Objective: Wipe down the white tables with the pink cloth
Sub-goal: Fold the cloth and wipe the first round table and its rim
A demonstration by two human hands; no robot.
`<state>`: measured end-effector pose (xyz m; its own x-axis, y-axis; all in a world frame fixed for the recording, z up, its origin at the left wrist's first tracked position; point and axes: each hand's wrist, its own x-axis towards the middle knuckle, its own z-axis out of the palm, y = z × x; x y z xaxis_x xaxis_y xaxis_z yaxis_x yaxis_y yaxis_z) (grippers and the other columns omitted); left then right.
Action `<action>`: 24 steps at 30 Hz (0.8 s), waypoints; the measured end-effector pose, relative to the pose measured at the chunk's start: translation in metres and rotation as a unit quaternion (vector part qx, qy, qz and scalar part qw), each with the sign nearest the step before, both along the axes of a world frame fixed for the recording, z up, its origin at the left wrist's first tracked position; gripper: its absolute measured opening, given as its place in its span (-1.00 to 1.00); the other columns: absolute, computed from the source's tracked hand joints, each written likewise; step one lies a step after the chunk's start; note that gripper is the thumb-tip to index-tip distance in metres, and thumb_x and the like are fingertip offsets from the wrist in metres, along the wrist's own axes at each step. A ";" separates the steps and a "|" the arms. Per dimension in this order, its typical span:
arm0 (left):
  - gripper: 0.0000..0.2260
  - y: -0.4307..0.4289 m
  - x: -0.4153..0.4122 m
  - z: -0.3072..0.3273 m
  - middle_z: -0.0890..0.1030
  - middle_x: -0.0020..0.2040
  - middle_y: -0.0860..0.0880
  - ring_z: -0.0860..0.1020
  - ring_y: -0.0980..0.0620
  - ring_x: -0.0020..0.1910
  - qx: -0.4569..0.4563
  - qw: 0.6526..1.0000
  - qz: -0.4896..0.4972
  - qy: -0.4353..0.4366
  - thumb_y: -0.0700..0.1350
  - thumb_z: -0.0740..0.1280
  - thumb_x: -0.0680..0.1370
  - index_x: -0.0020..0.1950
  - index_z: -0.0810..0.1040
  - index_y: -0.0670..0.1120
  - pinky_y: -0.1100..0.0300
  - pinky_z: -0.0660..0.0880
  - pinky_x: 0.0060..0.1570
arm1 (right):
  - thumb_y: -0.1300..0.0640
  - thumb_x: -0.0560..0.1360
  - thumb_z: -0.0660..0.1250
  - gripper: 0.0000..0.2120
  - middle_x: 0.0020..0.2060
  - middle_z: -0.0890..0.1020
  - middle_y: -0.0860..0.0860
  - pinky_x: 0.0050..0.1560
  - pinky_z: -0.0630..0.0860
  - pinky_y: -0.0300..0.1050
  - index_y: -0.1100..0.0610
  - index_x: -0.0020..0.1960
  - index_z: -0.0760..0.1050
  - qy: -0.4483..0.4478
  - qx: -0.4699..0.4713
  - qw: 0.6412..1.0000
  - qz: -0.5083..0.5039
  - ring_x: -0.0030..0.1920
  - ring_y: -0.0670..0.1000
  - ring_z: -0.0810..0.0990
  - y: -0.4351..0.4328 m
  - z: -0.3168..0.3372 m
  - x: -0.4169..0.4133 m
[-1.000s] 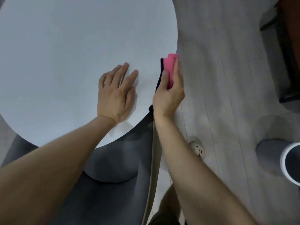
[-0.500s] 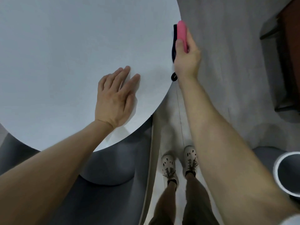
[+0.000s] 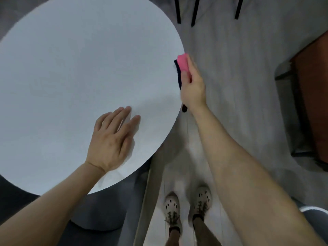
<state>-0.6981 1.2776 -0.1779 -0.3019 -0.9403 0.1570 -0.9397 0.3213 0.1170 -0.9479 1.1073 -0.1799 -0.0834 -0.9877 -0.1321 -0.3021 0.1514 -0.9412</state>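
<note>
A round white table (image 3: pixel 74 71) fills the left and middle of the head view. My left hand (image 3: pixel 111 141) lies flat on its top near the front right edge, fingers straight. At the table's right rim my right hand (image 3: pixel 192 87) grips the pink cloth (image 3: pixel 183 63), thumb on top and fingers curled around it. The cloth is folded over the dark edge of the tabletop (image 3: pixel 178 75), and only its upper end shows above my thumb.
A dark grey rug and the table's base (image 3: pixel 95 215) lie under the table. My two feet in pale shoes (image 3: pixel 188 205) stand on the light floor. Black chair legs (image 3: pixel 195 9) are at the top, a brown cabinet (image 3: pixel 312 96) at the right, a white rim (image 3: pixel 314 209) at the lower right.
My right hand slid the pink cloth along the table's right rim, away from me and then a little back. The view tilted up, showing more of the table. My left hand stayed flat.
</note>
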 end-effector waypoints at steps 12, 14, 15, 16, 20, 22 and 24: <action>-0.55 -0.186 -0.065 0.023 0.50 0.49 -0.07 0.40 -0.10 0.53 -0.029 0.969 0.239 0.057 0.14 0.14 0.74 0.61 0.41 0.07 -0.16 0.21 0.58 | 0.09 0.80 0.05 -0.38 0.75 -0.18 -0.22 0.64 0.27 -0.22 -0.06 0.78 -0.13 -0.044 -0.021 0.998 0.036 0.75 -0.08 -0.01 0.131 0.008 0.029; -0.51 -0.208 -0.070 0.012 0.41 0.58 -0.08 0.31 -0.11 0.62 0.006 0.964 0.265 0.034 0.17 0.08 0.74 0.66 0.35 0.11 -0.21 0.09 0.67 | 0.16 0.80 0.09 -0.37 0.75 -0.19 -0.19 0.62 0.28 -0.26 -0.02 0.78 -0.09 -0.058 -0.035 0.996 0.050 0.75 -0.08 0.01 0.112 0.003 0.024; -0.51 -0.210 -0.069 0.006 0.40 0.59 -0.09 0.30 -0.12 0.62 0.009 0.963 0.269 0.032 0.17 0.08 0.73 0.65 0.37 0.10 -0.21 0.10 0.67 | 0.20 0.80 0.08 -0.38 0.76 -0.17 -0.14 0.63 0.23 -0.28 0.02 0.78 -0.06 -0.064 -0.043 0.995 0.059 0.74 -0.11 -0.01 0.090 0.000 0.019; -0.51 -0.211 -0.067 0.003 0.41 0.58 -0.09 0.31 -0.13 0.62 0.004 0.962 0.269 0.035 0.17 0.09 0.72 0.64 0.39 0.10 -0.20 0.12 0.66 | 0.22 0.80 0.07 -0.40 0.76 -0.13 -0.08 0.62 0.18 -0.31 0.06 0.78 -0.04 -0.069 -0.048 0.994 0.069 0.73 -0.14 -0.02 0.061 -0.004 0.015; -0.52 -0.210 -0.066 0.002 0.42 0.58 -0.07 0.33 -0.13 0.60 -0.009 0.962 0.270 0.034 0.16 0.13 0.71 0.61 0.42 0.09 -0.20 0.19 0.63 | 0.20 0.79 0.06 -0.41 0.73 0.18 0.02 0.45 0.30 -0.19 0.06 0.77 -0.03 -0.087 0.025 0.991 0.094 0.61 0.06 0.32 -0.072 -0.005 0.004; -0.50 -0.213 -0.069 0.004 0.39 0.63 -0.08 0.31 -0.13 0.64 0.003 0.962 0.272 0.034 0.17 0.11 0.71 0.64 0.40 0.10 -0.20 0.16 0.64 | 0.23 0.79 0.08 -0.47 0.67 0.29 0.09 0.50 0.36 -0.04 0.11 0.74 0.10 -0.092 0.019 0.989 0.114 0.56 0.10 0.38 -0.106 -0.003 0.006; -0.47 -0.212 -0.070 0.004 0.31 0.71 -0.08 0.22 -0.11 0.71 0.020 0.961 0.275 0.023 0.18 0.08 0.73 0.71 0.32 0.13 -0.20 0.09 0.68 | 0.18 0.81 0.06 -0.49 0.70 0.26 0.05 0.60 0.29 0.01 0.11 0.74 0.13 -0.092 0.017 0.989 0.113 0.64 0.04 0.30 -0.102 -0.002 0.007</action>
